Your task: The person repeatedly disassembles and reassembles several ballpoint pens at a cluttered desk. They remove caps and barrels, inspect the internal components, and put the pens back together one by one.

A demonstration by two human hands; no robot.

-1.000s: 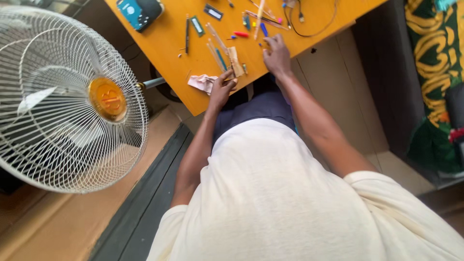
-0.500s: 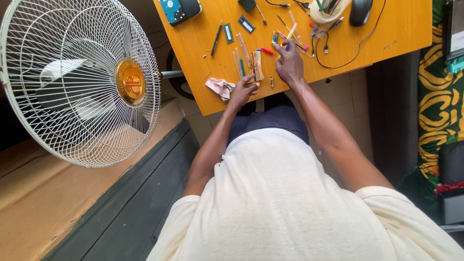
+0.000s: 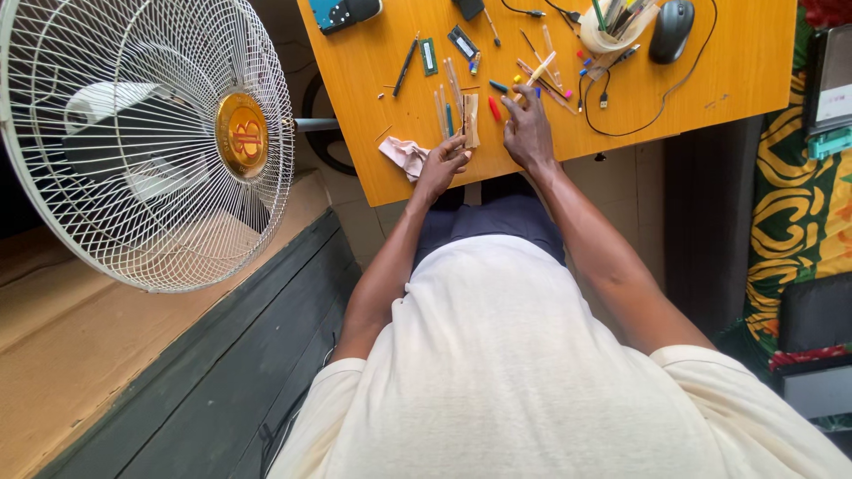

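Two hands on the orange table (image 3: 710, 80).

The left hand (image 3: 441, 164) pinches a thin wooden stick (image 3: 462, 115). The right hand (image 3: 529, 133) lies flat, fingers spread, just beside the sticks; a crumpled cloth (image 3: 404, 156) sits left of the fingers.

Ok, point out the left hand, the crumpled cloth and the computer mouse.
left hand (image 3: 441, 166): head view, on the back of the hand.
crumpled cloth (image 3: 404, 155): head view, on its middle folds.
computer mouse (image 3: 671, 30): head view, on its dark top shell.

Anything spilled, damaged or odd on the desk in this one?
Nothing spilled or broken. Small colourful parts lie scattered loose around the right hand, and a crumpled wrapper sits at the orange desk edge beside the left hand.
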